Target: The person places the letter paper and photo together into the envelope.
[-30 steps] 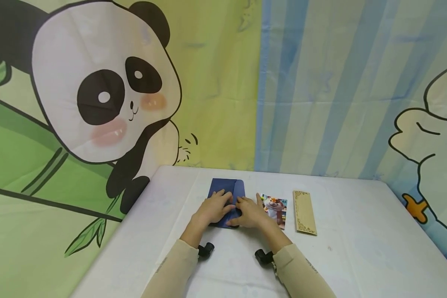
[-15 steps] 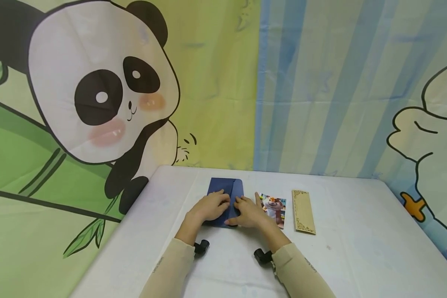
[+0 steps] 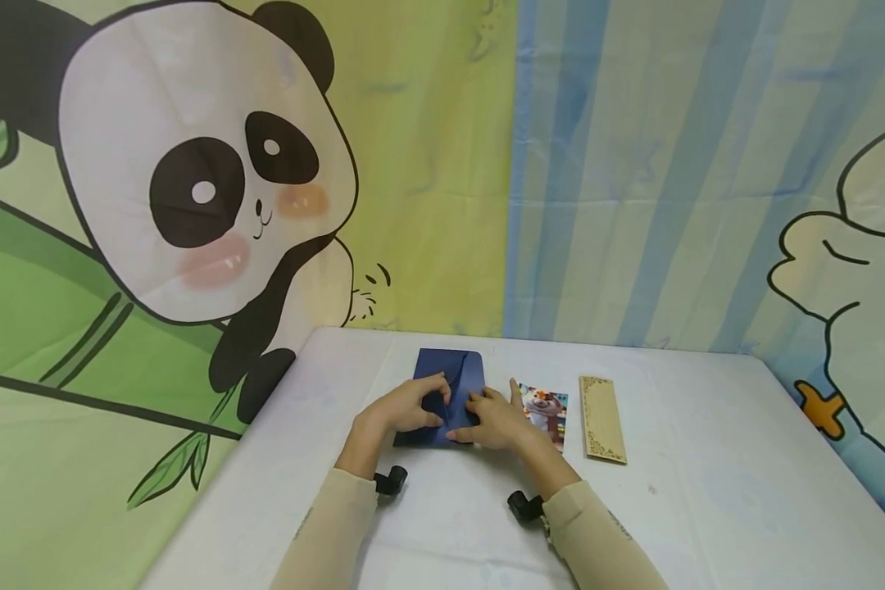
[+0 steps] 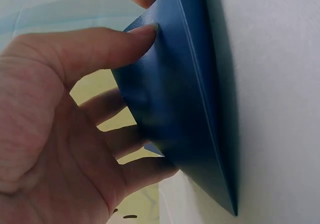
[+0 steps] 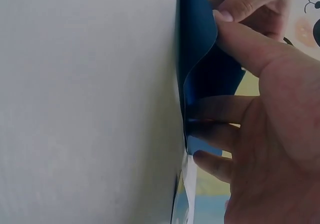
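A dark blue envelope [image 3: 435,362] lies on the white table, its lighter flap along the right side. My left hand [image 3: 404,407] pinches its middle part, thumb and fingertips bent toward each other. In the left wrist view, the blue paper [image 4: 175,99] bulges up from the table, with the thumb on one face and the other fingers at its far edge. My right hand [image 3: 497,422] rests on the flap side, fingers spread and thumb by the near edge. Seen from the right wrist, the envelope's edge [image 5: 200,31] curves upward under the thumb.
Just right of the right hand lies a picture card [image 3: 549,410] with a cartoon animal, partly covered by that hand. Farther right is a tan paper strip [image 3: 601,419] with ornamental corners. A printed panda curtain [image 3: 214,164] hangs behind the table [image 3: 723,459].
My left hand has slid left and turned from lying on the envelope to pinching it, and the envelope's left part has risen slightly. The right hand stays nearly in place.
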A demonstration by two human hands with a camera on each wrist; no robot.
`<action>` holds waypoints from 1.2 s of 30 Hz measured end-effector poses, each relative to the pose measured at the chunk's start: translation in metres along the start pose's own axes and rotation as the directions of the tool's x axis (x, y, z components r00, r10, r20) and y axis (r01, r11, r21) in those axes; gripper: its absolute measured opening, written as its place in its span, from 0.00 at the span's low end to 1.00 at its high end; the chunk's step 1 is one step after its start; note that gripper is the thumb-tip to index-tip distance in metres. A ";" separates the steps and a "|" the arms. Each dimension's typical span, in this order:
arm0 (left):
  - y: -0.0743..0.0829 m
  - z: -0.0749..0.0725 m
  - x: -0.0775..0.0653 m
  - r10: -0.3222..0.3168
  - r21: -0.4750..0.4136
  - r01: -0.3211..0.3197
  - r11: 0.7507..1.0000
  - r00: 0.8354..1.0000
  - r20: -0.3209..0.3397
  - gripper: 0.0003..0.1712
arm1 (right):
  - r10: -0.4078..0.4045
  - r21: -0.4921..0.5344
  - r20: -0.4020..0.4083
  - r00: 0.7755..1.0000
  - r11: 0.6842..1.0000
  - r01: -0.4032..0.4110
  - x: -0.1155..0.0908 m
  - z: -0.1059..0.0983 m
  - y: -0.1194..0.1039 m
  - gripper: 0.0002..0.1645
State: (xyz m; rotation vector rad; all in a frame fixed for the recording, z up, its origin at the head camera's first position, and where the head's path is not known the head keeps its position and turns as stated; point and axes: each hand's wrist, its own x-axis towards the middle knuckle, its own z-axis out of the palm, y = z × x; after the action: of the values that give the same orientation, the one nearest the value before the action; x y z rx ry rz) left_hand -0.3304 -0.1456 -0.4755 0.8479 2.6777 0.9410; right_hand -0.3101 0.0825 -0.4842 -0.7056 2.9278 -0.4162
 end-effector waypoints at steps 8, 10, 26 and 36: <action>-0.001 0.000 -0.001 -0.026 -0.034 0.026 0.999 1.000 -0.004 0.16 | 0.008 0.008 0.004 1.000 1.000 -0.008 -0.004 -0.003 0.003 0.50; -0.002 0.000 -0.001 -0.041 -0.041 0.041 0.998 0.999 -0.004 0.17 | 0.013 0.009 0.008 1.000 1.000 -0.013 -0.004 -0.003 0.003 0.50; 0.000 -0.001 0.002 -0.055 -0.056 0.055 0.997 0.998 0.001 0.22 | 0.003 0.019 0.025 1.000 1.000 -0.004 -0.004 -0.005 0.003 0.48; 0.000 -0.001 0.003 -0.054 -0.048 0.053 0.997 0.999 -0.006 0.22 | -0.021 0.027 -0.036 0.999 0.999 0.022 -0.004 -0.009 0.007 0.43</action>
State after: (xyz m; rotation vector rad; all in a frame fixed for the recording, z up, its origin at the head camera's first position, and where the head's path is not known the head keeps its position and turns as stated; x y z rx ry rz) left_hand -0.3334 -0.1443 -0.4750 0.7604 2.6586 0.9940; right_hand -0.3105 0.0926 -0.4776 -0.7347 2.9442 -0.4751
